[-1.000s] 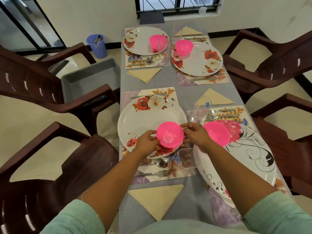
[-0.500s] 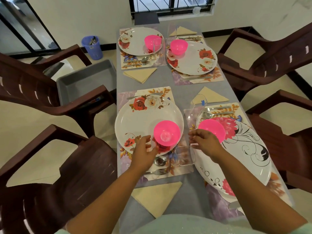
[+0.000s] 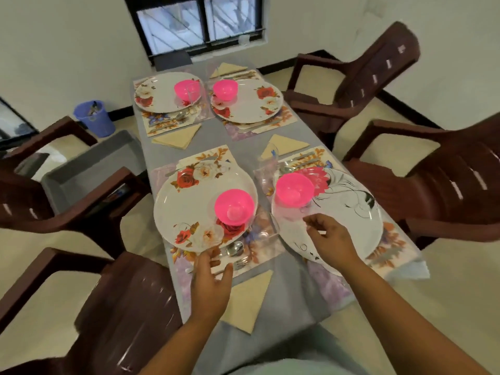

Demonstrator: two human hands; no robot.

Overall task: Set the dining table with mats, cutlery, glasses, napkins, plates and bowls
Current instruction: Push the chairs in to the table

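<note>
A pink bowl [image 3: 234, 207] stands on the near left floral plate [image 3: 189, 209], which lies on a flowered mat [image 3: 259, 255]. A spoon and fork [image 3: 235, 253] lie below that plate, and a folded cream napkin [image 3: 247, 301] lies nearer me. A second pink bowl [image 3: 294, 189] rests on the near right plate [image 3: 351, 220]. Two more plates with pink bowls [image 3: 224, 89] sit at the far end. My left hand [image 3: 209, 282] hovers open over the cutlery. My right hand [image 3: 328, 236] hangs open above the right plate, holding nothing.
Brown plastic chairs [image 3: 446, 185] flank the grey table [image 3: 216, 139] on both sides. A grey tub [image 3: 89, 169] sits on the left chair. A blue bin [image 3: 94, 117] stands on the floor by the wall. Clear glasses [image 3: 266, 169] stand between the near plates.
Both hands have let go of the pink bowl, which now rests on the near left plate, and have drawn back toward me. The camera has tilted up.
</note>
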